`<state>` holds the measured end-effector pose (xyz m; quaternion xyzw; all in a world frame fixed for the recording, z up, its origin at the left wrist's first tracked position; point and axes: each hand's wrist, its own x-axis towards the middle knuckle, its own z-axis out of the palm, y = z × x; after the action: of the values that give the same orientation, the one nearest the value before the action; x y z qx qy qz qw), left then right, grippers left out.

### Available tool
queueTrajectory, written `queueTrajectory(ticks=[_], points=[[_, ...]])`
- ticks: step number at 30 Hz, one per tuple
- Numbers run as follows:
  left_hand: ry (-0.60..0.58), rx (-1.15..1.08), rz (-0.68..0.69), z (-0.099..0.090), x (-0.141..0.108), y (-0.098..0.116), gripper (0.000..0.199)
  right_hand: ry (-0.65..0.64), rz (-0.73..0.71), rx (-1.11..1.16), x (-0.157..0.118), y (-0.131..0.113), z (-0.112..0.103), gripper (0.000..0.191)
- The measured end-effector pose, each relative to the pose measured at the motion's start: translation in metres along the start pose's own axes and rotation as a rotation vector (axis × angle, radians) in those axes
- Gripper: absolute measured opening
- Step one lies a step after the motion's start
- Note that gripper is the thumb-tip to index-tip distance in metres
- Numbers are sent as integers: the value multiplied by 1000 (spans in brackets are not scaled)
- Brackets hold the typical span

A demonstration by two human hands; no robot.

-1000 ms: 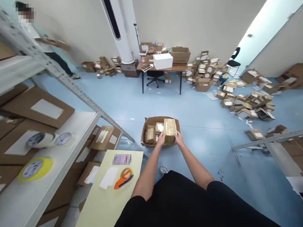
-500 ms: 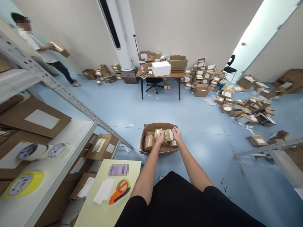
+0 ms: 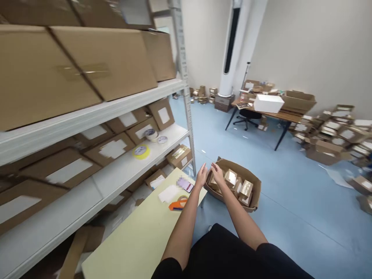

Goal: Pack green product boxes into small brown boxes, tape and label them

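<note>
Small boxes [image 3: 246, 188] lie loaded in the carton [image 3: 246, 174]; its top is unclosed. The person's left hand [image 3: 201, 176] and right hand [image 3: 217, 174], fingers extended, grasp nothing visible.

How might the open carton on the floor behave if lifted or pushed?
The open carton would probably feel weighty, with several small boxes inside. Thin-sided and unlidded, it may flex. Being broad and low, it likely slides rather than tips.

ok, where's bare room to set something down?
Free: the yellow table this side of the white papers and orange dispenser; blue floor between open carton and desk, bar white scraps. Crowded: table's far end, with those plus a phone; the carton, with small boxes.
</note>
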<state>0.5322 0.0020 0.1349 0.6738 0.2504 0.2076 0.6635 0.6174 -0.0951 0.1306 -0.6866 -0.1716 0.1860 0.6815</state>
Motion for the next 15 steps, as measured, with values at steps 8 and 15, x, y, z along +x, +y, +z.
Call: queueTrajectory(ticks=[8,15], points=[[381,-89,20,-164,-114,-1,58,-266,-82,-69,-91,-5,149,51],[552,-66,-37,-255,-223,-30,60,-410,-138,-201,-192,15,212,47]])
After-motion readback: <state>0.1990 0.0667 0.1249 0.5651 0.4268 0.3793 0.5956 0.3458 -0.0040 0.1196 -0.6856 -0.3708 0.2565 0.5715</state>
